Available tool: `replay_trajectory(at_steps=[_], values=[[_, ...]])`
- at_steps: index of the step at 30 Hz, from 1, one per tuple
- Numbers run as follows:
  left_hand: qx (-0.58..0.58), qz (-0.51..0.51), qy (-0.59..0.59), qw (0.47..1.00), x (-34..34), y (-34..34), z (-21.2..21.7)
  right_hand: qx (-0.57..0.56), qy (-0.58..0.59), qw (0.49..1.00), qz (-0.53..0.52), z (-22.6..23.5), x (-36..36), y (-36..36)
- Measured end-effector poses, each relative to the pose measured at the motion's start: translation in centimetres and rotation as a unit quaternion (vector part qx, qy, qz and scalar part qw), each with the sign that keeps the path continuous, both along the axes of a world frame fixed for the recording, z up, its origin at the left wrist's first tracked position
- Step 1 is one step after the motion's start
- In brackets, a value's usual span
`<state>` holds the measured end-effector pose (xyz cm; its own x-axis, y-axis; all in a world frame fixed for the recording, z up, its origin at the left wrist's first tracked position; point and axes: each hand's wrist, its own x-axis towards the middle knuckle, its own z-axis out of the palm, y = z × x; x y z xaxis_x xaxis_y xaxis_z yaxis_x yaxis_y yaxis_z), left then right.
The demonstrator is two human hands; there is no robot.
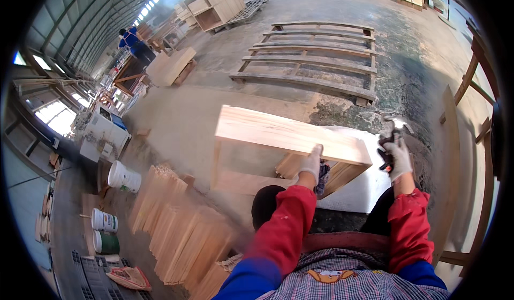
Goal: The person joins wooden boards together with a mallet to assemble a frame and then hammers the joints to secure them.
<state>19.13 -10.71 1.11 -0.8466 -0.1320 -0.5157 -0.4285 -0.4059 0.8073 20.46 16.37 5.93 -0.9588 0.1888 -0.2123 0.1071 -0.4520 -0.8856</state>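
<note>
My left hand [311, 165], in a pale glove, is closed on the near long edge of a rectangular wooden frame [273, 128] made of light planks. The frame is tilted, and I can see through its open middle. In my gloved right hand [399, 159] is a claw hammer [396, 122], its metal head up, to the right of the frame. Something black and orange also shows at this hand, but its kind is unclear. A white block-like surface [369, 185] lies under the frame's right end. Patterned cloth shows beside my left hand.
Stacked wooden boards [187, 241] lie at the lower left, near white buckets [124, 177] and a white machine [104, 134]. A slatted pallet [310, 59] rests on the floor ahead. Timber [452, 177] stands along the right. A person in blue [136, 48] is far left.
</note>
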Motion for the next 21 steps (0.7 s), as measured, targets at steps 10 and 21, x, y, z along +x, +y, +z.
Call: replay_trajectory(at_steps=[10, 21], values=[[0.415, 0.109, 0.128, 0.894, -1.9, 0.9, 6.0, 0.058, 0.071, 0.888, -0.451, -1.7, 1.6, 13.2], [0.456, 0.1, 0.154, 0.871, 1.2, 0.7, -9.9, -0.012, -0.01, 0.956, -0.293, -0.3, 1.6, 9.6]])
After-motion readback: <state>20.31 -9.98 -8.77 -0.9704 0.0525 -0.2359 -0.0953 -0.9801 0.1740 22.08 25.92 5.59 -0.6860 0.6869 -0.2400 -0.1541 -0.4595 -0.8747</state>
